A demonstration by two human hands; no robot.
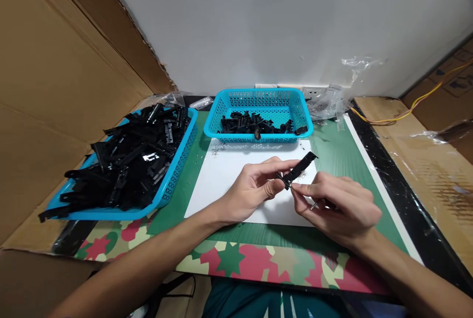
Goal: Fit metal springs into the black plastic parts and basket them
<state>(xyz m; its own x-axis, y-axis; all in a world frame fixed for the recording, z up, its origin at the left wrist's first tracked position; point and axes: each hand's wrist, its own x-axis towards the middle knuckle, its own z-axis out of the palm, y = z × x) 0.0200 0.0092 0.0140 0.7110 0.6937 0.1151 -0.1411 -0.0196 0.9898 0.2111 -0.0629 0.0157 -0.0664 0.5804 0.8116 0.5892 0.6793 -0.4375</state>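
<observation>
My left hand is closed around a long black plastic part, thumb below and fingers behind it. The part is tilted, its far end pointing up and right. Thumb and forefinger of my right hand pinch together at the part's lower end; anything tiny between those fingertips is too small to tell. A thin metal tool shows in the curled fingers of that same hand, mostly hidden. Below both hands lies a white sheet, with a little pile of tiny metal pieces behind the part.
A blue basket heaped with long black parts stands at the left. Another blue basket at the back holds smaller black pieces. Clear plastic bags lie behind it. Cardboard and a yellow cable are at the right.
</observation>
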